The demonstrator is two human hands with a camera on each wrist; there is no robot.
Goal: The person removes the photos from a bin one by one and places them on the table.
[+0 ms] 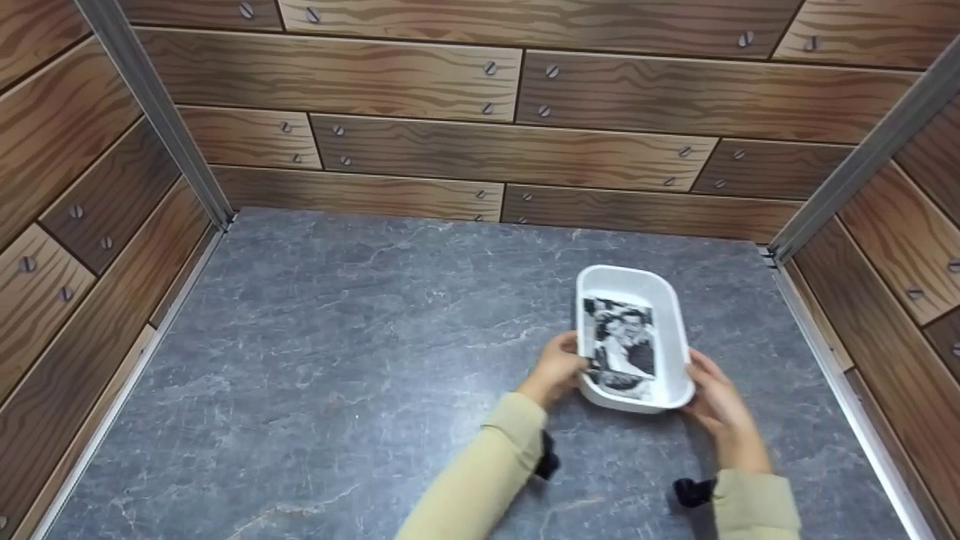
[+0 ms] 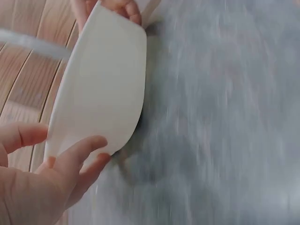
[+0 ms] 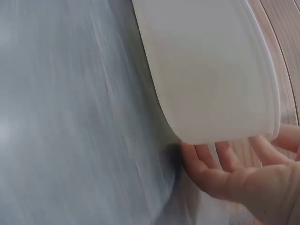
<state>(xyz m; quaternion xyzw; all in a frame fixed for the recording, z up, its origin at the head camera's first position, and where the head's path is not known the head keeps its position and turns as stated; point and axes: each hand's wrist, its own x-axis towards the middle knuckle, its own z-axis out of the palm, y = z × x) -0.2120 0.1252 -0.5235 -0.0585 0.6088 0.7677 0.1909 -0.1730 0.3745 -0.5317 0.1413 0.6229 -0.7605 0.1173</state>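
Both hands hold a white, round-cornered plastic tray point(image 1: 628, 407), one at each long side near its front end. My left hand point(image 1: 556, 369) grips the left side, thumb at the rim. In the left wrist view, the fingers of that hand point(image 2: 51, 183) lie against the outer wall of the tray point(image 2: 103, 75). On the opposite side my right hand point(image 1: 718, 394) grips the rim and wall. From the right wrist, its fingers point(image 3: 218, 180) curl up against the tray's end. Inside lie black-and-white photographs point(image 1: 626, 341), one overlapping another at the front.
A grey marble-patterned tabletop point(image 1: 322, 360) spreads below the tray. Wood-plank-patterned walls point(image 1: 420, 146) rise at the back and both sides, with metal corner posts point(image 1: 161, 112). Black straps point(image 1: 694, 492) hang at the beige sleeves point(image 1: 480, 472).
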